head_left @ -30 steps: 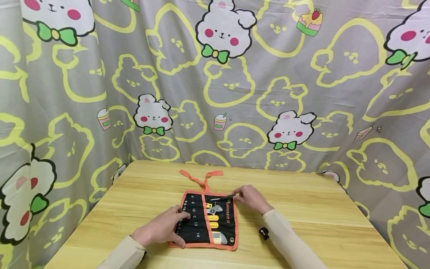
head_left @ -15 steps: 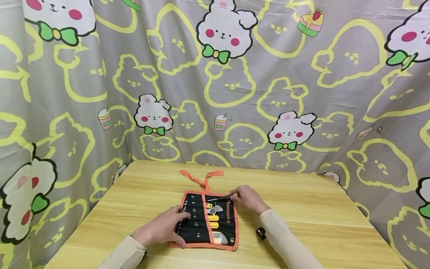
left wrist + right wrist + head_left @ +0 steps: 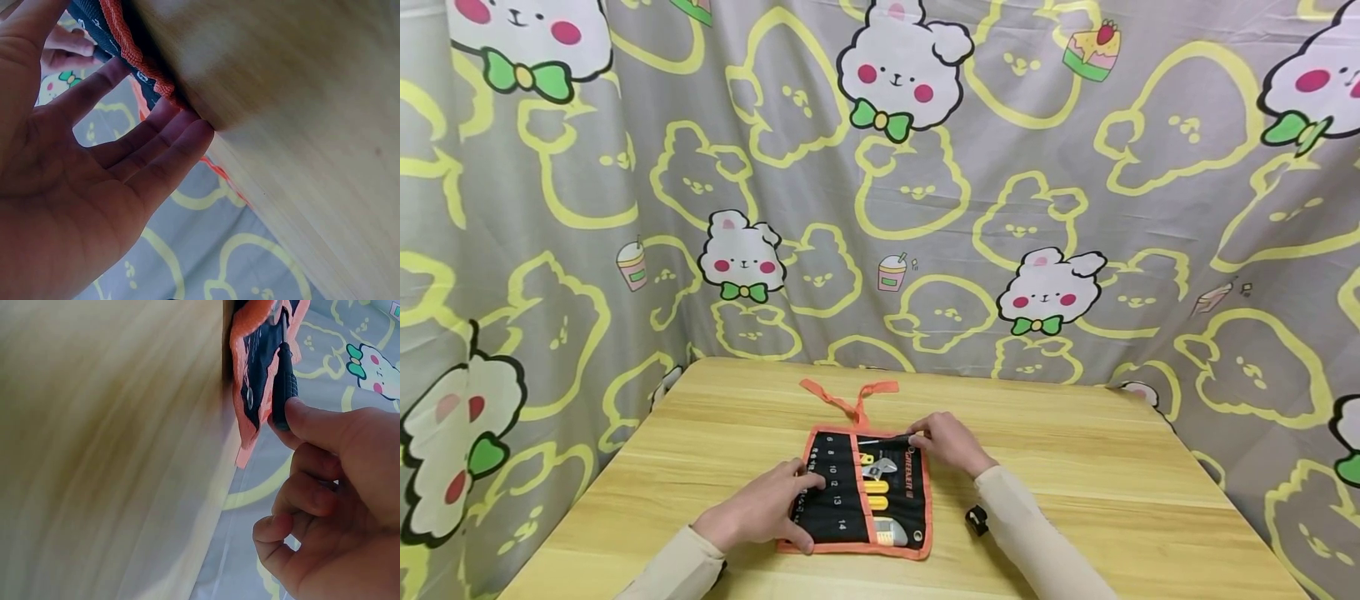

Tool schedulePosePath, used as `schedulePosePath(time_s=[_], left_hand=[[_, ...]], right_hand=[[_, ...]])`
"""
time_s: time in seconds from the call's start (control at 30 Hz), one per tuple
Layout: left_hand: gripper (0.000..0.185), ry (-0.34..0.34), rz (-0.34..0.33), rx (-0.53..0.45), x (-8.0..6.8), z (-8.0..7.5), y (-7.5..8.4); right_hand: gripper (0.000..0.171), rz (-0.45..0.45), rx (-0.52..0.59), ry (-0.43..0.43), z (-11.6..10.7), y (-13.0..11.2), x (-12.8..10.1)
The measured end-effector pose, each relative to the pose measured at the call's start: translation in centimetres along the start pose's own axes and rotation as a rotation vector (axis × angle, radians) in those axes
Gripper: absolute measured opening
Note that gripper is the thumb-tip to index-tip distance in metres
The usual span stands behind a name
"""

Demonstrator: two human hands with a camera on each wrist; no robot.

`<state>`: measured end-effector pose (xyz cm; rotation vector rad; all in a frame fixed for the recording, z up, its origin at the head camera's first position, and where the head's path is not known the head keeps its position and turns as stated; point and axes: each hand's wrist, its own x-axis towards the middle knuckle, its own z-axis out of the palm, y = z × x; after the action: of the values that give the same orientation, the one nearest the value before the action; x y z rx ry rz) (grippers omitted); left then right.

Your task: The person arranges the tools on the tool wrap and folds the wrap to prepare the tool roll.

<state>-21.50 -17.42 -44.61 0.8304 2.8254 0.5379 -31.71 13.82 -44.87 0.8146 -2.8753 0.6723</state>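
Note:
A black tool pouch (image 3: pixel 842 521) with orange edging lies unfolded on the table, its pockets numbered down the left half. My right hand (image 3: pixel 953 443) pinches the dark handle of a small screwdriver (image 3: pixel 284 387) between thumb and forefinger, the other fingers loosely curled. The thin shaft points left over the pouch's upper right part, its tip at the orange pocket edge. My left hand (image 3: pixel 760 504) rests on the pouch's left side, with its fairly straight fingers (image 3: pixel 169 156) at the orange border. An adjustable wrench (image 3: pixel 880 468) and two yellow handles (image 3: pixel 877 502) stick out of the pockets.
A grey and yellow tool (image 3: pixel 891 532) sits in the lowest pocket. Orange tie straps (image 3: pixel 857 408) stretch from the pouch's far edge. Around the wooden table (image 3: pixel 1112 467) hangs a grey patterned curtain (image 3: pixel 820 192). A black wrist device (image 3: pixel 977 521) shows beside the right sleeve.
My right hand has moved slightly left with the screwdriver, whose shaft tip now reaches the orange pocket edge. The left hand and the pouch have stayed in place.

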Motion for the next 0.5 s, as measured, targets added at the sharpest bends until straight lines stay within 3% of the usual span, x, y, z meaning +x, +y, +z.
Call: schedulePosePath(time_s=[0.5], left_hand=[[0.079,-0.003,-0.002,0.004,-0.03,0.02,-0.12]], right_hand=[[0.017,-0.02,0.019,-0.039,0.81,-1.0,0.61]])
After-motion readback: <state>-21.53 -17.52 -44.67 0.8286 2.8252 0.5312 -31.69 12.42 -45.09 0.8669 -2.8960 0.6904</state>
